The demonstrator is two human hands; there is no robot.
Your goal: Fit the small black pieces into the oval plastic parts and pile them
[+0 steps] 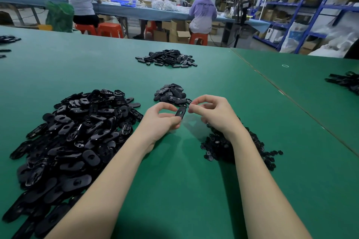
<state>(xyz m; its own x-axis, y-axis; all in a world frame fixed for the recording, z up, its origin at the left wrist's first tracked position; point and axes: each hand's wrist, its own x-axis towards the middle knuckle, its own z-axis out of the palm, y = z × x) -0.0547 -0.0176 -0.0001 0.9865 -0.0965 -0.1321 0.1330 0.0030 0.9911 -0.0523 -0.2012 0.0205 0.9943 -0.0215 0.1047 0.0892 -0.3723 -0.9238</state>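
Take the oval plastic part [180,112] held above the green table [174,190] as the landmark. Nearest the camera, well below it and to its left, lies the big heap of unfitted ovals [73,137]; below it and to its right, partly under the right forearm, lies the heap of small black pieces [219,145].

The left hand [161,120] pinches the oval at its lower end, thumb and curled fingers closed round it, so the part stands tilted with its long axis running up and to the right and its slot showing toward the camera. The right hand [211,112] sits just to the oval's right, thumb and forefinger curved together at their tips, close beside the part's upper edge. Whether a small black piece is pinched between them is too small to tell.

The coming move looks to turn on this: the slot lies just left of the right fingertips, so the right hand, the nearer free one, would travel leftward into the face of the oval while the left holds it steady.

Just beyond the oval sits the small pile of finished parts [171,94]. Farther beyond it, another pile [167,58] rests on the table.
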